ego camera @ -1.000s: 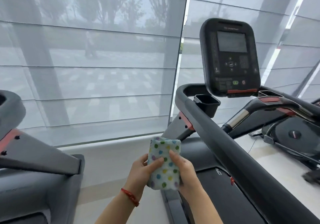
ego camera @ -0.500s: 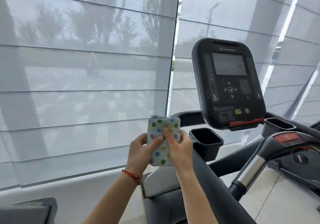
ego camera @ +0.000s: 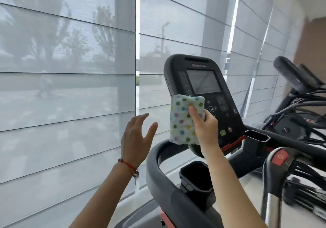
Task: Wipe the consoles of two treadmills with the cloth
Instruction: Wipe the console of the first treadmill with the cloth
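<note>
Right hand [ego camera: 204,127] fingers pinching cloth [ego camera: 185,118], seemingly against console [ego camera: 202,79]; left hand [ego camera: 135,139] fingers spread.

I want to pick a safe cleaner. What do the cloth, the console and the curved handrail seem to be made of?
The cloth looks like soft, fuzzy microfibre or terry, folded thick, with coloured dots. The console appears to be matte black moulded plastic, and its screen is glossy, showing reflections. The handrail looks like dull grey plastic or rubbery coating; which one is unclear.

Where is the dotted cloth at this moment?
In the head view, the dotted cloth is right of centre, held by the right hand at the console's lower left edge.
</note>
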